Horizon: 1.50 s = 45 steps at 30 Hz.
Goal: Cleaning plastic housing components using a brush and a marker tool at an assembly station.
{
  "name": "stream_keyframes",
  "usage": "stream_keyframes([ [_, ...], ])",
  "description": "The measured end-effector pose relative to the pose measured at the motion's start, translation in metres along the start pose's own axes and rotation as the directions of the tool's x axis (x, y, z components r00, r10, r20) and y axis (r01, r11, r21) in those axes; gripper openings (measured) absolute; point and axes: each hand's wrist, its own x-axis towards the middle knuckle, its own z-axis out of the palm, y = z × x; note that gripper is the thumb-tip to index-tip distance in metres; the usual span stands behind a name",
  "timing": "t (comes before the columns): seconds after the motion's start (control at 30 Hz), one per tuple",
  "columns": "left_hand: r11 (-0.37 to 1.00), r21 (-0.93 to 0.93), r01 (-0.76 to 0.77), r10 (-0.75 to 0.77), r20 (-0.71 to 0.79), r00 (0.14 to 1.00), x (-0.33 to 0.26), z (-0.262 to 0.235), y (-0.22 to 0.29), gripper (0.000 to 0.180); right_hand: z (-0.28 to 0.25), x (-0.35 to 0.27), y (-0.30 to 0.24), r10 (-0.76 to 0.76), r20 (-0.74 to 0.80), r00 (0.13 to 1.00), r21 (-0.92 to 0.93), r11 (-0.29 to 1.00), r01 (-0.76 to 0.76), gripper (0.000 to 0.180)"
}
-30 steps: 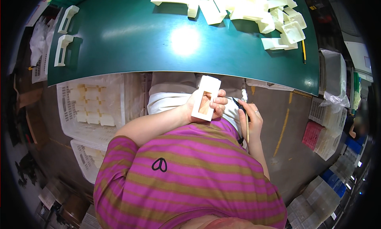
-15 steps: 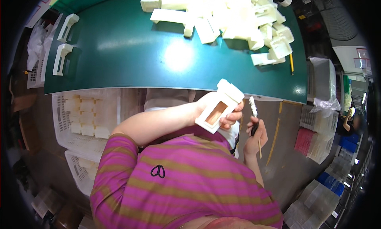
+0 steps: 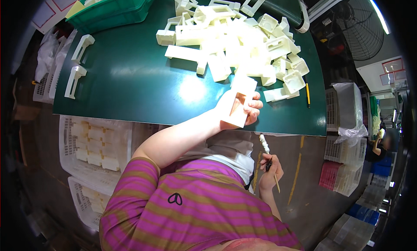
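My left hand (image 3: 253, 107) grips a cream plastic housing (image 3: 237, 116) with a rectangular opening, its fingers wrapped round the right side. The housing is held above the near edge of the green table (image 3: 130, 94), under bright light. Lower and to the right, off the table, my right hand (image 3: 272, 169) is closed round a slim tool (image 3: 264, 143) with a white, lumpy end and a dark middle. From the same hand a thin wooden stick (image 3: 276, 182) points downward; whether it belongs to the tool I cannot tell. A large heap of cream plastic parts (image 3: 186, 53) lies beyond my left hand.
Two cream parts (image 3: 75, 79) stand at the table's left. A green bin (image 3: 117, 18) sits at the far left, and a yellow pencil-like stick (image 3: 308, 96) lies at the right. White crates (image 3: 65, 142) with parts stand below left. Another person (image 3: 378, 149) is far right.
My left hand has carried the housing forward over the table edge, nearer the heap. My right hand still holds the tool beside my body. The view has shifted, showing more of the table's far side.
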Motion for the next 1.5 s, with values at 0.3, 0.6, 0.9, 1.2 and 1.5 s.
stream_keyframes([
  [0.3, 1.0, -0.019, 0.01, -0.01, -0.012, 1.0, 0.001, -0.006, 0.002, 0.024, 0.006, 0.008, 0.003, 0.006, 0.056, 0.998, 0.024, 1.0, -0.007, 0.039],
  [0.6, 0.998, -0.031, 0.061, -0.06, 0.052, 0.997, 0.0, -0.005, -0.001, 0.029, 0.006, 0.005, 0.001, 0.018, 0.053, 0.998, 0.054, 0.998, -0.021, 0.036],
  [0.9, 0.998, -0.046, 0.051, -0.049, 0.041, 0.998, -0.007, -0.008, 0.002, 0.029, 0.0, 0.004, -0.003, -0.317, 0.093, 0.944, 0.036, 0.949, 0.315, 0.055],
  [1.2, 0.991, 0.056, 0.123, -0.121, -0.043, 0.992, 0.01, 0.01, 0.004, 0.024, 0.02, 0.033, -0.039, -0.462, 0.149, 0.874, -0.023, 0.882, 0.47, 0.035],
  [1.5, 0.18, 0.881, 0.437, -0.033, -0.439, 0.898, -0.02, 0.039, -0.025, 0.021, 0.033, 0.078, -0.094, -0.548, 0.401, 0.734, -0.021, 0.795, 0.606, 0.013],
])
